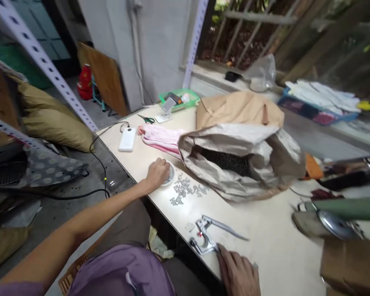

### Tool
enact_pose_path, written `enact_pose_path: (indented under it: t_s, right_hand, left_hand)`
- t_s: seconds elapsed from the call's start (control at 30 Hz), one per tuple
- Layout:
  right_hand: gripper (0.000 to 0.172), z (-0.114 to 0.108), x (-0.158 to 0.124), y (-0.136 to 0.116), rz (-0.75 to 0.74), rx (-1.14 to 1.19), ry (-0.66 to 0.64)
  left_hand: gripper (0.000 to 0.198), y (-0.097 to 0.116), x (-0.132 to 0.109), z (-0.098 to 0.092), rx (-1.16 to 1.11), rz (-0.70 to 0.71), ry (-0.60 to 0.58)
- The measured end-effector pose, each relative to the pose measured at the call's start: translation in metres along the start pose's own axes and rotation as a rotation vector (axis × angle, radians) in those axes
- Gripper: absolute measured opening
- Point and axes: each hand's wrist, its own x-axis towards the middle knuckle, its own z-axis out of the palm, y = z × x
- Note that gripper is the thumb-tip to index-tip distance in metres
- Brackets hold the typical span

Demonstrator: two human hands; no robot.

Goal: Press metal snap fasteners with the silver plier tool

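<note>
At the table's near-left edge, the left hand (157,172) dips bunched fingers into a small round dish (172,176); whether they pinch anything I cannot tell. Far behind, a green tray (191,97) holds small items. Just right of the dish lie loose metal pieces (186,190). Behind them, an open paper sack (243,183) holds dark material. Nearer, the right hand (239,273) lies flat, fingers loosely together, tips touching the pliers (203,230).

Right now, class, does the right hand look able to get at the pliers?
Likely yes: the right hand lies on the table beside the pliers, fingertips at the near handle, with nothing between them.
</note>
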Motion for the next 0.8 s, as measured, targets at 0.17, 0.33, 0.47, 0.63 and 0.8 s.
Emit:
enact_pose_path:
  t_s: [0.17,0.33,0.47,0.63,0.8]
  right_hand:
    - [0.027,-0.009,0.010,-0.008,0.088,0.058,-0.080]
    - [0.029,-0.006,0.008,-0.014,0.164,0.111,-0.064]
    - [0.027,0.001,0.003,-0.016,0.199,0.119,-0.029]
    - [0.027,0.005,0.001,-0.022,0.241,0.144,0.002]
    - [0.027,0.004,-0.001,-0.026,0.282,0.179,0.009]
  left_hand:
    - [0.014,-0.018,0.002,-0.001,-0.095,0.046,0.201]
    - [0.015,-0.007,-0.006,-0.018,-0.330,0.039,0.307]
    - [0.022,0.035,-0.038,-0.023,-0.774,0.024,-0.007]
    - [0.018,0.086,-0.077,0.013,-1.061,-0.044,-0.551]
    - [0.016,0.100,-0.087,0.038,-1.004,-0.043,-0.595]
